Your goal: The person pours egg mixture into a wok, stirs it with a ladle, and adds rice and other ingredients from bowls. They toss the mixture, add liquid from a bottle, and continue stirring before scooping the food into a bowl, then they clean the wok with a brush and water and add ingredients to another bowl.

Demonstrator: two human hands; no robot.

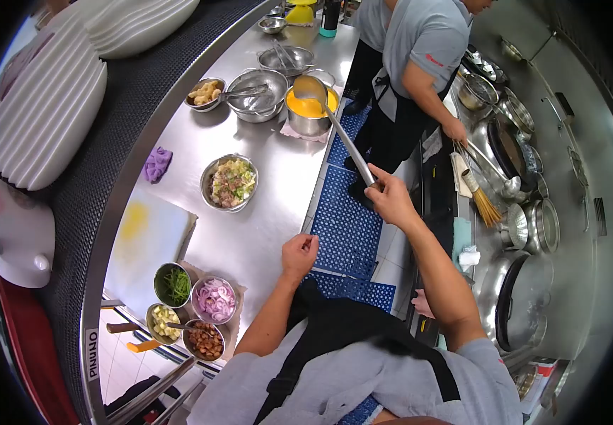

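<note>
My right hand (393, 200) grips the end of a long-handled metal ladle (350, 144). The ladle's bowl tilts over a steel pot (309, 125) of bright yellow-orange liquid (305, 108), with some of that colour on its lower side. My left hand (299, 256) is curled into a loose fist by the steel table's edge, holding nothing that shows. Nearest to it on the table is a metal bowl (233, 203) of chopped green vegetables and pinkish-brown pieces. A folded cloth (289, 132) lies under the pot.
Small pots hold sliced shallots (216, 299), green strips (173, 283), pale cubes (163, 322) and brown chunks (204, 341). Beside them lies a white cutting board (147, 230). A co-worker (427, 64) stands at the stove side, right, near a bamboo brush (487, 205). Blue perforated mats (349, 219) cover the floor.
</note>
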